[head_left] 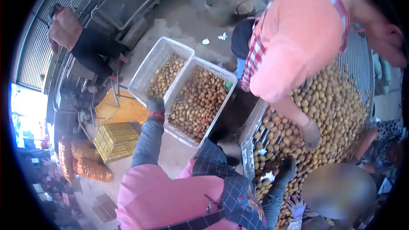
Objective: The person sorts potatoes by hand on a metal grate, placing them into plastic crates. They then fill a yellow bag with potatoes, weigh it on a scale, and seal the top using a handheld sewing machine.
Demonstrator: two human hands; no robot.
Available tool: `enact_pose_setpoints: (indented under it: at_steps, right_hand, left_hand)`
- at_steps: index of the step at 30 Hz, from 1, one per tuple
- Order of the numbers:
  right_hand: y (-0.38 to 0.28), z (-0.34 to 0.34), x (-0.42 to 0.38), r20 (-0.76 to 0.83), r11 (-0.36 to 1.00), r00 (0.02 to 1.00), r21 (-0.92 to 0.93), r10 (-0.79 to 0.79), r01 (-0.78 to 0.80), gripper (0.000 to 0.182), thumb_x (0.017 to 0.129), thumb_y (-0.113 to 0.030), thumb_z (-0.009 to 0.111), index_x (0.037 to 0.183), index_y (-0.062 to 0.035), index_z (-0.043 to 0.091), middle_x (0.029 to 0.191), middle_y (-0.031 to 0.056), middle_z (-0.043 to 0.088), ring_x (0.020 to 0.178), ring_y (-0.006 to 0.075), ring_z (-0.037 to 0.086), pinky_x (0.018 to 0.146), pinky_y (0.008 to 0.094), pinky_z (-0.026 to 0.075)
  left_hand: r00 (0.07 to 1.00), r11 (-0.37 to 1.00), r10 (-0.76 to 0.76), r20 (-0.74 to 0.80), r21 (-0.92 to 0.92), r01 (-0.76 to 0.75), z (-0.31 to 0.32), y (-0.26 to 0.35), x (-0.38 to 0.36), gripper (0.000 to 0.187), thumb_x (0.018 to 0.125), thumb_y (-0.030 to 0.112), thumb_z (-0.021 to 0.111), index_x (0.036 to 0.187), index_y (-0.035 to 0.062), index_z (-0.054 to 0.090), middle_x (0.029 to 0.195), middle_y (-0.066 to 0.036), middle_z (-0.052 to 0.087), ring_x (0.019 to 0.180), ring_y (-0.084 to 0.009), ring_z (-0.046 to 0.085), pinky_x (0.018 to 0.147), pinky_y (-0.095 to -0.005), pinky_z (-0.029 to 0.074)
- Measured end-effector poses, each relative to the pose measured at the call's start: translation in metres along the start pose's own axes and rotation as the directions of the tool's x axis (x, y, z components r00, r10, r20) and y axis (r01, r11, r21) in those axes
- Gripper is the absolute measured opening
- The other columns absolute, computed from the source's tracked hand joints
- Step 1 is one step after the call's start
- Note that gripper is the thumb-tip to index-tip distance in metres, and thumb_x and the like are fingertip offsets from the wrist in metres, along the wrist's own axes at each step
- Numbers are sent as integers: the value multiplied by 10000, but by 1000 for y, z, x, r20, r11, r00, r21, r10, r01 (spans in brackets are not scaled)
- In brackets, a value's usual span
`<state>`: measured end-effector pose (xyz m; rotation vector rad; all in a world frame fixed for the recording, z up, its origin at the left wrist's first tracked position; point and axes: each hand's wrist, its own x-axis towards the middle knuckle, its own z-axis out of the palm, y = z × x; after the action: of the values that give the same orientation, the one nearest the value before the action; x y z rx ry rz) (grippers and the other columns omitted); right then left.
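My left hand (155,104), in a grey glove below a red wristband, is at the near rim of the left white crate (138,70). Its fingers are smeared, and any held object is hidden. Potatoes (164,79) lie in this crate. Touching it is the right white crate (221,125), fuller with potatoes (198,98) and holding a green object (228,84). My right hand (288,165), dark-gloved, is over the potato pile (328,106) on the metal-edged table (248,159); its fingers cannot be made out.
Across the table a co-worker (298,30) leans in, one hand (311,136) on the potatoes. Another person's gloved hand (296,207) is near my right arm. A yellow crate (114,142) and filled net sacks (91,169) stand left. A person (70,30) bends farther back.
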<state>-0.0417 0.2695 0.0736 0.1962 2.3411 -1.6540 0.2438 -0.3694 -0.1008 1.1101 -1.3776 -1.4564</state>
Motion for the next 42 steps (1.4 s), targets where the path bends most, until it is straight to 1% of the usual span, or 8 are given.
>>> enact_pose_setpoints:
  at_steps: [1, 3, 8, 14, 21, 31, 36, 42]
  right_hand:
    - [-7, 6, 10, 46, 915, 993, 386, 112, -121, 335, 946, -128, 570, 1247, 16, 590, 1197, 112, 640, 1076, 210, 609, 932, 332, 491]
    - [-1, 31, 34, -38, 882, 908, -260, -416, 393, 361, 964, -174, 544, 1268, 18, 576, 1242, 129, 617, 1137, 223, 576, 989, 343, 453]
    - [7, 101, -4, 545, 313, 671, -609, -503, 729, 578, 855, -292, 659, 1381, -108, 505, 1462, 213, 418, 1377, 419, 356, 1154, 577, 188]
    - [61, -33, -71, 679, 89, 685, -690, -265, 719, 677, 806, -374, 637, 1438, -201, 464, 1479, 139, 407, 1389, 380, 350, 1134, 596, 234]
    - [89, -42, -29, -217, 920, 945, -256, 244, -296, 409, 899, -311, 573, 1247, -97, 596, 1275, 228, 561, 1173, 464, 496, 1032, 523, 381]
    - [107, -56, -159, -65, 585, 987, -810, -148, 34, 472, 908, -400, 561, 1368, -295, 532, 1530, 120, 372, 1444, 364, 260, 1189, 572, 61]
    - [124, -56, -214, -201, 670, 978, -733, -49, -117, 437, 937, -420, 526, 1349, -277, 548, 1550, 116, 334, 1445, 362, 256, 1170, 575, 157]
    - [150, -92, -162, -510, 619, 858, -659, 50, -427, 291, 921, -347, 544, 1139, -186, 652, 1538, 128, 340, 1391, 354, 340, 1126, 519, 278]
  left_hand:
    - [960, 542, -247, 132, -802, 250, -6, 18, -18, 304, 944, 334, 517, 742, 111, 553, 670, -37, 582, 606, -201, 522, 539, -341, 412]
    - [936, 851, 334, -115, 464, -247, 17, -29, -35, 129, 950, 273, 536, 950, 160, 597, 782, -46, 582, 685, -209, 558, 610, -341, 455]
    - [920, 938, -346, 184, 98, 333, 226, 76, -198, 437, 945, 135, 606, 1344, -15, 511, 1150, -86, 633, 1053, -183, 579, 903, -339, 484]
    - [474, 863, 203, 857, 72, -500, 325, 160, -282, 619, 831, 212, 661, 1408, 104, 465, 1415, -164, 463, 1285, -347, 467, 1110, -430, 350]
    - [68, 399, 15, 998, 56, -915, 408, 135, -288, 643, 844, 403, 645, 1360, 52, 490, 1367, -208, 518, 1326, -376, 429, 1113, -494, 310]
    - [-745, 474, -483, 459, -578, -664, 364, 136, -451, 563, 894, 434, 588, 1388, 174, 513, 1546, -165, 319, 1417, -381, 311, 1117, -638, 215]
    - [-384, 438, 382, 841, -531, -725, 475, 129, -383, 463, 833, 206, 710, 1255, 58, 591, 1296, -196, 572, 1215, -391, 513, 1070, -475, 380]
    - [-294, 207, 8, 956, -289, -935, 443, 99, -372, 779, 797, 396, 673, 1470, 128, 387, 1511, -234, 323, 1400, -482, 259, 1144, -586, 200]
